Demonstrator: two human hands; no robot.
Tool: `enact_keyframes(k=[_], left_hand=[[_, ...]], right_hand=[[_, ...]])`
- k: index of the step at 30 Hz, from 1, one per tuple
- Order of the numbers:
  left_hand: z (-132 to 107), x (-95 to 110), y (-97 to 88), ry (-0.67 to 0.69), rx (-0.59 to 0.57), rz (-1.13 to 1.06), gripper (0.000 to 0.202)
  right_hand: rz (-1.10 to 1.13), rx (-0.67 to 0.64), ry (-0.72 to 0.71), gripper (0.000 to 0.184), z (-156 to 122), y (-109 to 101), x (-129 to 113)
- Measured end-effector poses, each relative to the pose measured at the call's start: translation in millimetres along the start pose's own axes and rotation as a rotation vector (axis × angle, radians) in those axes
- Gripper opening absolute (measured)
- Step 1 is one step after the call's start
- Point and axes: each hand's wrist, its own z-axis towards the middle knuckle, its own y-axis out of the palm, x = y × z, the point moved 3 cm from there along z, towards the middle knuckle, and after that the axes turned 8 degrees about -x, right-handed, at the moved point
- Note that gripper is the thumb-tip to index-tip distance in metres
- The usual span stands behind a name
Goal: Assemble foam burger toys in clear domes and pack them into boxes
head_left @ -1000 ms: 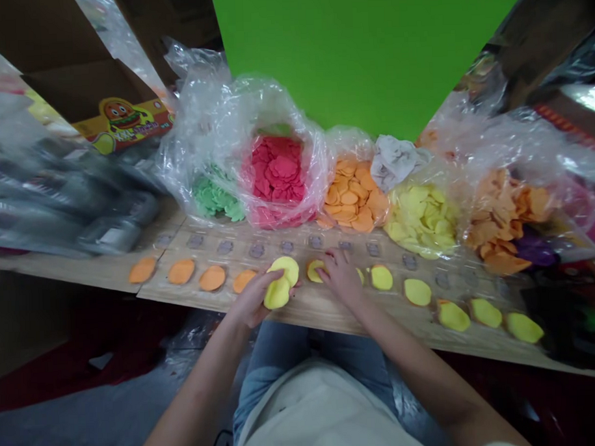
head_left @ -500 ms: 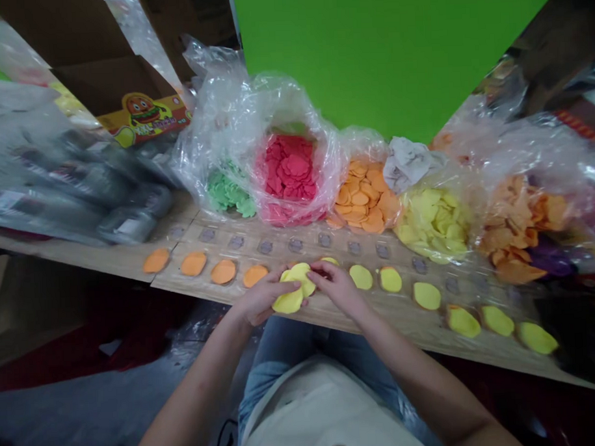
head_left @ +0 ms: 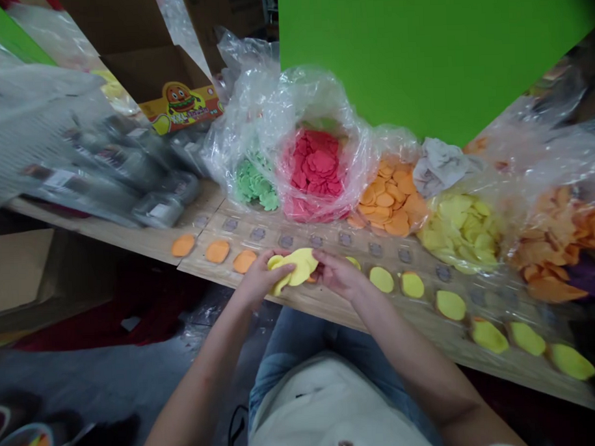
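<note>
Several thin yellow foam pieces (head_left: 299,265) fan out between my two hands, just above the table's front edge. My left hand (head_left: 266,276) is closed on their left end, thumb on top. My right hand (head_left: 336,274) pinches the right edge of the uppermost piece. Along the front of the wooden table runs a row of small clear plastic trays. Orange oval pieces (head_left: 217,251) lie in those to the left, and yellow ones (head_left: 381,280) cover those to the right. Part of the row is hidden behind my hands.
Open plastic bags hold green pieces (head_left: 257,184), red pieces (head_left: 318,167), orange pieces (head_left: 391,197) and yellow pieces (head_left: 461,230). Clear packages (head_left: 158,208) and a printed carton (head_left: 186,106) stand at the left. A green panel (head_left: 418,56) rises behind. A bucket (head_left: 27,444) stands on the floor.
The view has swung left, so the table's contents appear farther right. The yellow pieces in my hands have spread out sideways, with the top one drawn towards my right hand.
</note>
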Motion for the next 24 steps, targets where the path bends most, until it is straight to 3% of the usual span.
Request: enact_keyframes(k=[2, 4, 6, 9, 13, 16, 20, 22, 24], left_hand=[[1.0, 5.8, -14.8, 0.022, 0.037, 0.17, 0.035], [3.1, 11.9, -31.0, 0.05, 0.1, 0.357, 0.029], [6.4, 16.5, -42.4, 0.048, 0.119, 0.504, 0.025], [11.2, 21.9, -46.0, 0.027, 0.055, 0.607, 0.025], [11.9, 26.5, -37.7, 0.03, 0.003, 0.516, 0.028], [11.6, 22.0, -30.1, 0.008, -0.064, 0.249, 0.034], [11.2, 12.9, -30.2, -0.029, -0.12, 0.002, 0.041], [8.2, 9.5, -40.8, -0.043, -0.07, 0.016, 0.041], [2.4, 5.9, -56.9, -0.069, 0.022, 0.094, 0.041]], right_hand=[[-0.125, 0.104, -0.088, 0.032, 1.0, -9.0, -6.0], [-0.403, 0.19, -0.188, 0.03, 2.0, -16.0, -10.0], [-0.72, 0.153, -0.209, 0.029, 5.0, -17.2, -7.1], [-1.129, 0.089, -0.213, 0.026, 8.5, -15.3, 3.2], [-1.522, 0.115, -0.448, 0.01, 1.6, -6.5, 5.4], [-1.317, 0.223, -0.515, 0.017, -3.1, 0.2, -0.1], [-0.787, 0.025, -0.253, 0.027, 18.6, 16.6, 8.2], [-0.752, -0.006, -0.21, 0.021, 34.8, 25.4, 13.8], [-0.926, 0.02, -0.229, 0.018, 48.8, 32.7, 18.5]])
